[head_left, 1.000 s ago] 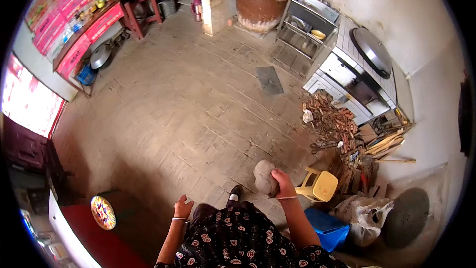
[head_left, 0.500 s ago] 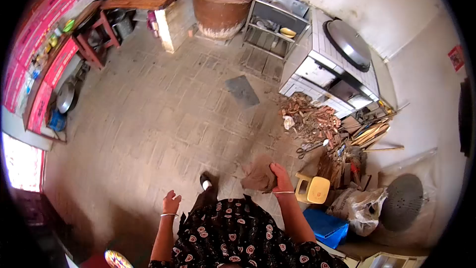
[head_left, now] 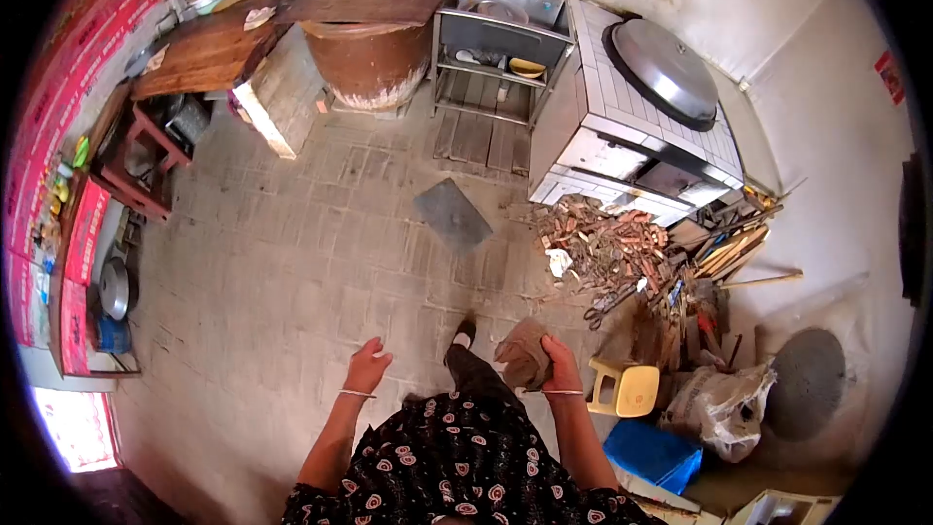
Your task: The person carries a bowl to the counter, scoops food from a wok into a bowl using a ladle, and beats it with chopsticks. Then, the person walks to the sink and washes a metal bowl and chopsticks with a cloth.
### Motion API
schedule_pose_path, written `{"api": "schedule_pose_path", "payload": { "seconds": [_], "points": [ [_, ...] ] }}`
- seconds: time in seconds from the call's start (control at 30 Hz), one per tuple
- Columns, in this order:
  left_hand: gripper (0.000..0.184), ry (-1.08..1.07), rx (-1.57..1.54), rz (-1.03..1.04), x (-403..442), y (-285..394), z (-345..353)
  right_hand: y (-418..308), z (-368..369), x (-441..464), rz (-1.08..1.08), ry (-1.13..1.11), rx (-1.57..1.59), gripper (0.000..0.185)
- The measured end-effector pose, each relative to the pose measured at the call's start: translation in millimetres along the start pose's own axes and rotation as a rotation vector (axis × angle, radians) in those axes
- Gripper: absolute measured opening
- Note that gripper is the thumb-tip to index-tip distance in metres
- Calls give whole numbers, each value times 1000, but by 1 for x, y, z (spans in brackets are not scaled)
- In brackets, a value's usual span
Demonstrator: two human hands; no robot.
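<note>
My right hand [head_left: 561, 367] is closed on a crumpled brown cloth [head_left: 523, 354], which hangs to the left of my fingers above the floor. My left hand [head_left: 367, 367] holds nothing and is held out over the tiles, its fingers loosely bent and apart. Each wrist wears a thin bangle. Between the hands, one dark shoe [head_left: 465, 333] shows below the patterned black shirt [head_left: 457, 457]. Just right of the cloth hand stands a small yellow stool [head_left: 637, 391].
A dark flat sheet [head_left: 453, 214] lies on the floor ahead. Kindling [head_left: 617, 248] is heaped before the tiled stove [head_left: 573, 151], with scissors [head_left: 598, 316] nearby. Farther back are a metal rack [head_left: 486, 87], a brown vat [head_left: 369, 63] and a wooden counter [head_left: 209, 49]. A blue box [head_left: 653, 455] sits at lower right.
My view has shifted, bringing the counter, sheet and stove closer. My left hand has come up and inward in view; the cloth stays in my right hand. A different foot position shows.
</note>
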State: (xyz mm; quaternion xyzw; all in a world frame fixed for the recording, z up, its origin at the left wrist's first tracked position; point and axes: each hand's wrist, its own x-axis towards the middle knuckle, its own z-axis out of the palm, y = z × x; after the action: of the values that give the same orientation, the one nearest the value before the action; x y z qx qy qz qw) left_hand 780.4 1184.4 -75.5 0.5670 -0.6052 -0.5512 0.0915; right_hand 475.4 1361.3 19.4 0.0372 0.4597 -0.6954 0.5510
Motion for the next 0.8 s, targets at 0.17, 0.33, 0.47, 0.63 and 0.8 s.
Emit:
{"api": "schedule_pose_path", "payload": {
  "seconds": [0.17, 0.33, 0.47, 0.63, 0.8],
  "points": [
    [58, -46, -35, -62, 68, 26, 28, -78, 27, 81, -13, 25, -10, 29],
    [57, -9, -58, -122, 121, 68, 33, -139, 33, 162, -61, 38, -29, 31],
    [56, -2, -82, -183, 171, 101, 23, -185, 66, 220, -93, 15, -62, 33],
    [55, -28, -71, -132, 273, 119, 12, -216, 87, 301, -147, 23, -66, 36],
    [53, -35, -12, 36, 398, 200, 8, -268, 143, 363, -177, 47, -58, 36]
  ]
}}
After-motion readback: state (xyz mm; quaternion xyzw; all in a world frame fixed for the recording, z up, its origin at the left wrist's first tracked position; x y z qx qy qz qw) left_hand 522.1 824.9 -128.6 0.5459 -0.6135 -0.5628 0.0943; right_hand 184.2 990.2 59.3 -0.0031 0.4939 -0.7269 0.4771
